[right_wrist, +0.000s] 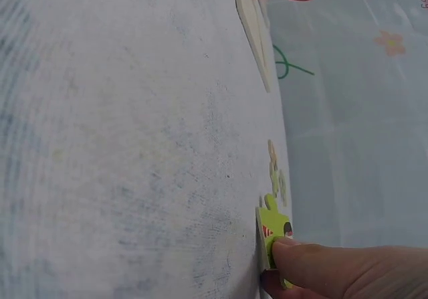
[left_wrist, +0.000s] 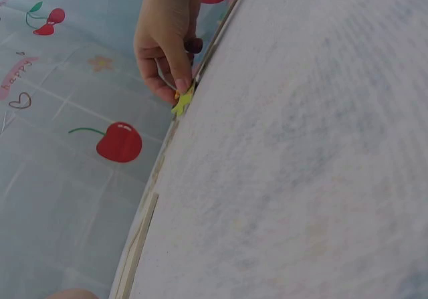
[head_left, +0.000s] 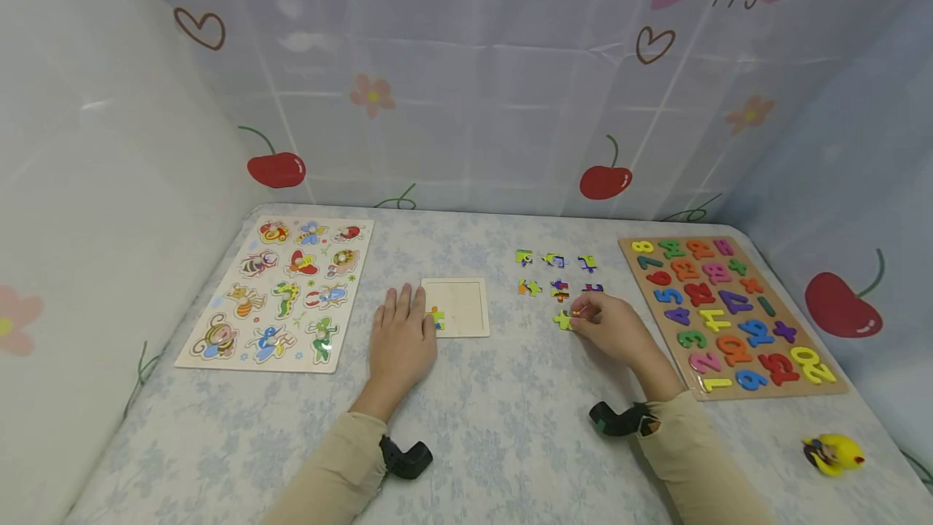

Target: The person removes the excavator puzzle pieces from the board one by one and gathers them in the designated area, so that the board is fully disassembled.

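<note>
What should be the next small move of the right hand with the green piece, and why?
Probably lift the green piece and carry it left to the small puzzle tray. The right hand already pinches it at the table, and the left hand rests flat beside the tray, which holds only one piece.

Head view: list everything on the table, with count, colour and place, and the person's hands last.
Animal puzzle board: one, cream with coloured animals, table left.
Small puzzle tray: one, pale wood, centre; one piece set in its left edge.
Loose jigsaw pieces: about six, multicoloured, right of the tray.
Green piece: one, yellow-green, at the right fingertips.
Number board: one, tan with coloured numbers, table right.
Toy: one, yellow, near right corner.
Left hand: flat beside the tray.
Right hand: pinches the green piece.
</note>
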A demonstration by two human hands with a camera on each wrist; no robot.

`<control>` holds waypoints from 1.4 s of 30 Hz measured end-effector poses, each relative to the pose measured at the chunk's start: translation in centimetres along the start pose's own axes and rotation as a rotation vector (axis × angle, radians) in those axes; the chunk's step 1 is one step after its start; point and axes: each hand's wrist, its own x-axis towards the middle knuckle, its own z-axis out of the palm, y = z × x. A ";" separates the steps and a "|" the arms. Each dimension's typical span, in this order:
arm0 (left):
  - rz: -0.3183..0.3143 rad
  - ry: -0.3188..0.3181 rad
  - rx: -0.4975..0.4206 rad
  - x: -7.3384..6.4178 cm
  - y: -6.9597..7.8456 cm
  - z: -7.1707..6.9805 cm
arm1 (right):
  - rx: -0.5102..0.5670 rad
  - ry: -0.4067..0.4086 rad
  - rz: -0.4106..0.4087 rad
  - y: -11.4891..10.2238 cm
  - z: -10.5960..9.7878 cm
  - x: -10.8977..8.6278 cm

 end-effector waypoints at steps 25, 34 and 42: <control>-0.008 -0.020 0.004 0.1 -0.2 0.3 | 0.031 -0.099 -0.082 -0.1 -1.2 0.0; -0.005 -0.021 0.000 0.1 -0.2 0.2 | -0.072 -0.075 -0.085 0.0 -1.0 0.0; -0.007 -0.021 0.003 0.2 -0.1 0.2 | -0.071 -0.038 -0.123 -0.6 -0.8 -0.2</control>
